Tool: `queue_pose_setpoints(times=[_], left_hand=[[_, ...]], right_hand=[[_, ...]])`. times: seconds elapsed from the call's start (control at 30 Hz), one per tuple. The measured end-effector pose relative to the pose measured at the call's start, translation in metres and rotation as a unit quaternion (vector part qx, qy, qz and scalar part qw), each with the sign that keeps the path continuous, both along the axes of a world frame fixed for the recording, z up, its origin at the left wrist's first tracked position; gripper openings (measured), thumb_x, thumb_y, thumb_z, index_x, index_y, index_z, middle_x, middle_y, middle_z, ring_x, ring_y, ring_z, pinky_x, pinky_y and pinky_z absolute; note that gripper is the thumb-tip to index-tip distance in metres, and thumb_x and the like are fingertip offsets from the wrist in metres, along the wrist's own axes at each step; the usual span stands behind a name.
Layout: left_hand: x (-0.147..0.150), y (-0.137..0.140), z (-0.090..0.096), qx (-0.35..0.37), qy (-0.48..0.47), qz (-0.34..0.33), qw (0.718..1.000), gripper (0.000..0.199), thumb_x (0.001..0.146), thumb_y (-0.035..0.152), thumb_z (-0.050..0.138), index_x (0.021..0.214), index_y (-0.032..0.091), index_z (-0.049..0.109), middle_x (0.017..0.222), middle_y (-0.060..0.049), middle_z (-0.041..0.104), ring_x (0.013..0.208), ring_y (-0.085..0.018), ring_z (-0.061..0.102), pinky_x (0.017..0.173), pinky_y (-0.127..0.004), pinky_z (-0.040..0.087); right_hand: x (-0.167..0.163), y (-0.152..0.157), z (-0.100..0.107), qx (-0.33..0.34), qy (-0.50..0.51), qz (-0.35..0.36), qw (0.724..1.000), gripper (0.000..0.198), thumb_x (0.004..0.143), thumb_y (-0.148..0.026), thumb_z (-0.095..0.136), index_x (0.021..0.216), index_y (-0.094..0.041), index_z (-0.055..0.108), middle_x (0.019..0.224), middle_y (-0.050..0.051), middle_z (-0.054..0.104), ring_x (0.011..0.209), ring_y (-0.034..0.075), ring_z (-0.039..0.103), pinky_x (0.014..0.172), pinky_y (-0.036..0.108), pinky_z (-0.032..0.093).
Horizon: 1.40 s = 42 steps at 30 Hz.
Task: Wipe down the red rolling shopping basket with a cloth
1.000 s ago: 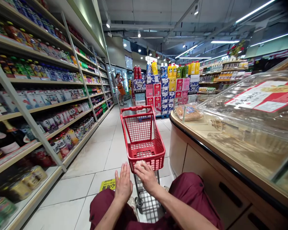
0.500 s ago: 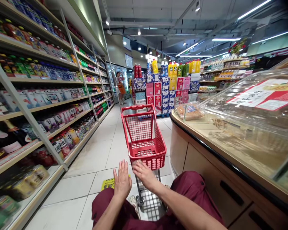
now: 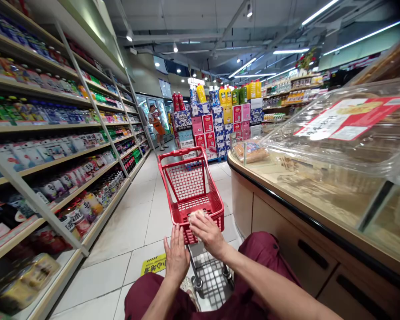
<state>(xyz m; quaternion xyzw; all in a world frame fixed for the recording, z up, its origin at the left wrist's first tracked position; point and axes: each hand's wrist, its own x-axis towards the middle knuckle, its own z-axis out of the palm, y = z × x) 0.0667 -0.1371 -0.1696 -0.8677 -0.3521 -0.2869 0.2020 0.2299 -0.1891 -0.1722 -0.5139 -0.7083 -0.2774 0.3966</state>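
Note:
A red plastic shopping cart [image 3: 197, 175] on a grey metal frame stands between my knees. My right hand [image 3: 208, 234] is at the near rim of its basket, fingers closed over a crumpled pale cloth [image 3: 197, 216] that shows past the fingertips. Just left of it, my left hand [image 3: 178, 254] has its fingers stretched out and holds nothing. Its fingertips reach the near left corner of the basket; whether they touch it I cannot tell. Nothing lies in the basket.
Drink shelves [image 3: 66, 151] line the left side. A wooden counter [image 3: 286, 209] with packed food [image 3: 350, 124] stands close on my right. Ahead are stacked drink boxes [image 3: 216, 120] and a person in an orange apron [image 3: 157, 126]. A yellow floor sign [image 3: 154, 265] lies beside my left knee.
My right hand has moved slightly forward onto the basket rim, and the pale cloth in it shows more. My left hand has shifted right. The view has turned a little.

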Motion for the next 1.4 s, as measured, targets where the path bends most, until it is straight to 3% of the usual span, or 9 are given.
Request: queue_pose_setpoints(times=[0.1,0.3,0.47,0.6,0.77,0.9,1.2,1.33,1.4], left_hand=[[0.006,0.000,0.004,0.010,0.007,-0.016,1.000,0.072,0.072,0.005,0.035,0.138,0.011,0.007,0.139,-0.015,0.031,0.130,-0.022,0.025,0.106,-0.048,0.016],[0.020,0.002,0.009,0.016,0.024,-0.040,0.999,0.071,0.072,0.006,0.036,0.137,0.011,0.010,0.139,-0.014,0.030,0.131,-0.023,0.022,0.105,-0.049,0.018],[0.031,0.000,0.010,0.011,0.042,-0.066,0.997,0.069,0.071,0.007,0.038,0.136,0.011,0.016,0.140,-0.013,0.029,0.131,-0.022,0.022,0.105,-0.048,0.019],[0.037,-0.001,0.010,0.020,0.038,-0.077,0.996,0.069,0.071,0.008,0.039,0.136,0.011,0.017,0.140,-0.013,0.030,0.131,-0.022,0.022,0.106,-0.048,0.017],[0.035,0.003,0.009,0.011,0.047,-0.070,0.996,0.067,0.072,0.007,0.037,0.136,0.012,0.017,0.140,-0.012,0.030,0.131,-0.021,0.021,0.107,-0.048,0.015],[0.030,0.006,0.008,-0.014,0.055,-0.024,0.998,0.064,0.072,0.006,0.034,0.135,0.010,0.022,0.140,-0.013,0.029,0.132,-0.022,0.019,0.106,-0.050,0.015],[0.014,0.011,0.010,-0.076,0.048,0.042,0.995,0.066,0.070,0.005,0.033,0.134,0.011,0.024,0.140,-0.012,0.028,0.131,-0.021,0.021,0.107,-0.051,0.011],[0.011,0.017,0.009,-0.091,0.049,0.057,0.993,0.064,0.069,0.006,0.033,0.133,0.011,0.027,0.140,-0.011,0.028,0.131,-0.022,0.022,0.106,-0.053,0.012],[0.009,0.019,0.010,-0.093,0.053,0.053,0.993,0.064,0.069,0.007,0.033,0.133,0.011,0.028,0.141,-0.010,0.028,0.131,-0.021,0.021,0.106,-0.053,0.012]], right_hand=[[0.010,-0.003,0.006,0.013,0.003,0.003,1.000,0.029,0.090,-0.019,0.036,0.108,-0.021,0.059,0.114,0.004,0.059,0.120,0.016,0.041,0.097,0.038,0.038],[0.030,-0.011,-0.010,0.018,0.030,-0.028,0.999,0.030,0.089,-0.016,0.038,0.111,-0.019,0.057,0.119,0.005,0.056,0.122,0.019,0.037,0.099,0.042,0.037],[0.048,-0.019,-0.022,-0.037,0.032,-0.028,0.998,0.031,0.089,-0.014,0.037,0.111,-0.021,0.057,0.112,0.005,0.060,0.118,0.016,0.043,0.095,0.037,0.043],[0.058,-0.021,-0.024,-0.004,0.039,-0.030,0.999,0.031,0.088,-0.013,0.039,0.113,-0.019,0.056,0.120,0.007,0.054,0.125,0.019,0.034,0.100,0.043,0.037],[0.067,-0.031,-0.035,-0.030,0.044,-0.039,0.998,0.031,0.088,-0.012,0.037,0.109,-0.019,0.059,0.114,0.006,0.059,0.121,0.016,0.039,0.094,0.036,0.044],[0.072,-0.030,-0.026,-0.016,0.085,-0.050,0.995,0.036,0.087,-0.008,0.036,0.115,-0.019,0.055,0.122,0.006,0.053,0.125,0.017,0.032,0.100,0.040,0.037],[0.079,-0.029,-0.010,-0.006,0.114,-0.055,0.992,0.042,0.085,-0.004,0.035,0.120,-0.020,0.051,0.125,0.006,0.050,0.127,0.018,0.029,0.100,0.040,0.037],[0.057,-0.002,0.007,0.011,0.139,-0.100,0.985,0.038,0.086,-0.008,0.037,0.120,-0.019,0.051,0.124,0.008,0.051,0.123,0.018,0.037,0.100,0.042,0.037],[0.037,0.013,0.007,0.001,0.115,-0.085,0.990,0.036,0.086,-0.009,0.038,0.117,-0.018,0.054,0.120,0.008,0.055,0.119,0.018,0.042,0.099,0.040,0.038]])
